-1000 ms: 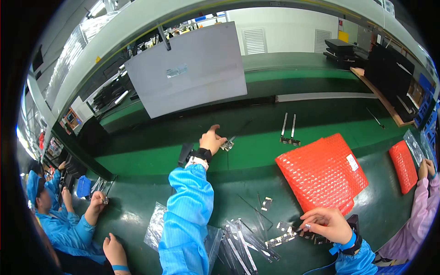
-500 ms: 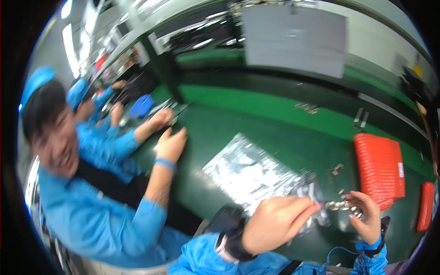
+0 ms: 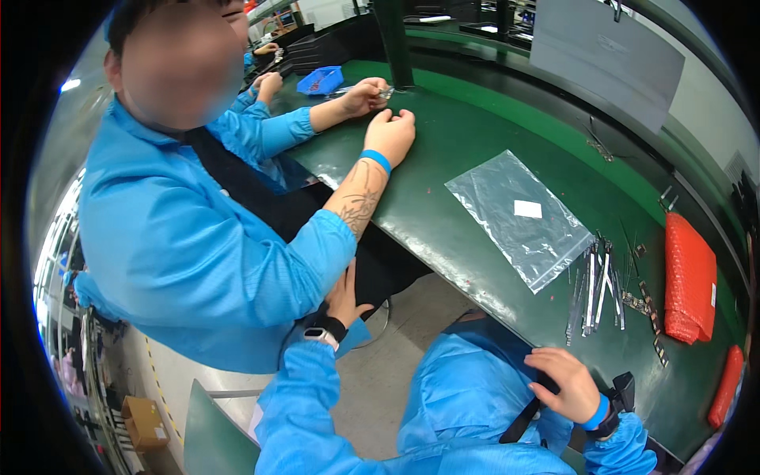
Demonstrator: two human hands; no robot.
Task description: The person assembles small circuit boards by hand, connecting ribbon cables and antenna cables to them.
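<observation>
My left hand [image 3: 345, 302], with a watch on its wrist, reaches out to the left against the side of a co-worker's blue jacket [image 3: 229, 261]. Its fingers are stretched and the thumb stands apart; part of the hand lies in shadow. Over the near edge of the green table [image 3: 443, 253] is my right hand [image 3: 566, 381], loosely bent, thumb apart, holding nothing visible. Thin metal strips [image 3: 595, 289] lie a little beyond it, alongside a dark, segmented strip [image 3: 653, 321] and small metal pieces [image 3: 633, 301]. A clear plastic bag [image 3: 507, 194] with a white label lies farther away.
A red bubble-wrap package [image 3: 689, 277] and a smaller red roll [image 3: 726, 386] sit at the right. The co-worker's hands [image 3: 388, 138] work over the table at far left, near a blue tray [image 3: 320, 80]. A cardboard box [image 3: 145, 422] stands on the floor.
My view has swung left and down. My left hand has left the table for the co-worker's side. My right hand has drawn back from the small metal parts to the table's near edge.
</observation>
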